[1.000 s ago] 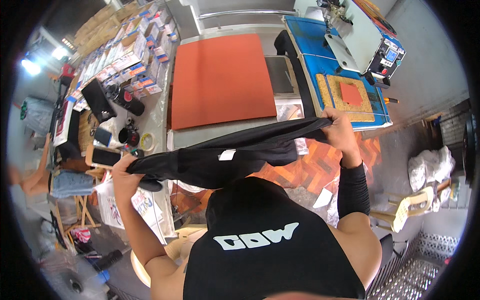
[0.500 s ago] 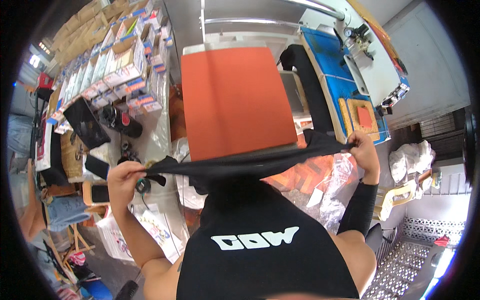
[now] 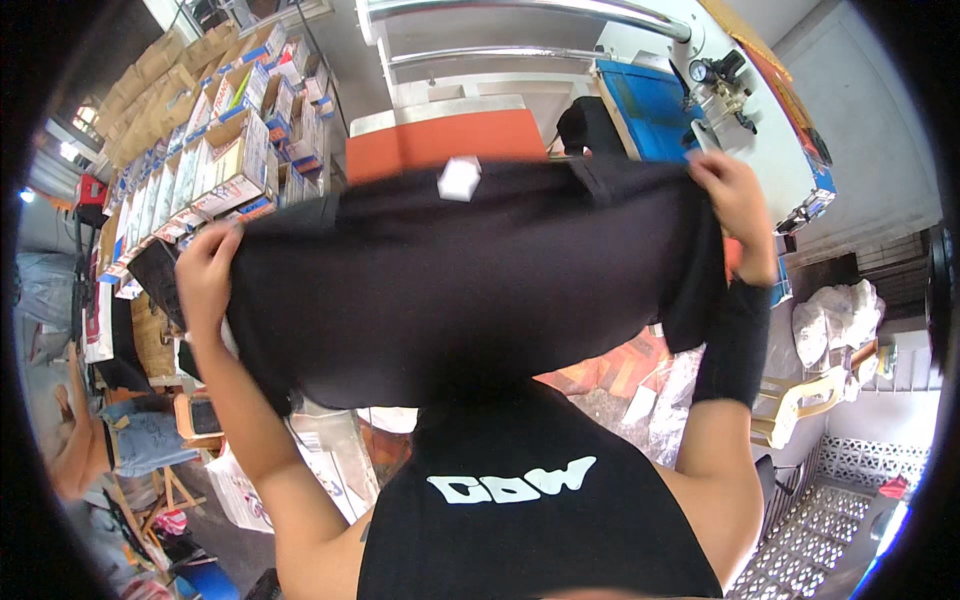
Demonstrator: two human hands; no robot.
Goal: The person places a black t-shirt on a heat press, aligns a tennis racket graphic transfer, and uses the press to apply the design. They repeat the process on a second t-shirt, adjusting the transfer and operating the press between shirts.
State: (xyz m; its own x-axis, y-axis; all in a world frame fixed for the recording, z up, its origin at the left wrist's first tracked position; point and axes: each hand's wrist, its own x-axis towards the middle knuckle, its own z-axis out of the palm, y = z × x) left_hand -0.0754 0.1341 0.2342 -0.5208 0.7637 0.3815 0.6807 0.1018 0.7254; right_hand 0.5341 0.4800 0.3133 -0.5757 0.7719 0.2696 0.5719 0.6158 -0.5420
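I hold a black garment [image 3: 480,280] spread wide in front of me, with a small white label [image 3: 459,178] at its upper edge. My left hand [image 3: 208,265] pinches its upper left corner, and my right hand [image 3: 738,205] grips the upper right corner. Behind the cloth lies an orange-red pad [image 3: 435,135], mostly hidden by it. My right forearm wears a black sleeve [image 3: 730,345].
Stacked cardboard boxes [image 3: 215,150] fill the left table. A heat press [image 3: 745,90] with a blue platen [image 3: 642,110] stands at right. Another person's arm [image 3: 78,440] shows at far left. A cream plastic chair [image 3: 795,405] and white bags [image 3: 830,320] are at right.
Both hands have risen, and the black garment has gone from a narrow, bunched strip to a broad spread sheet that now covers most of the orange-red pad from view.
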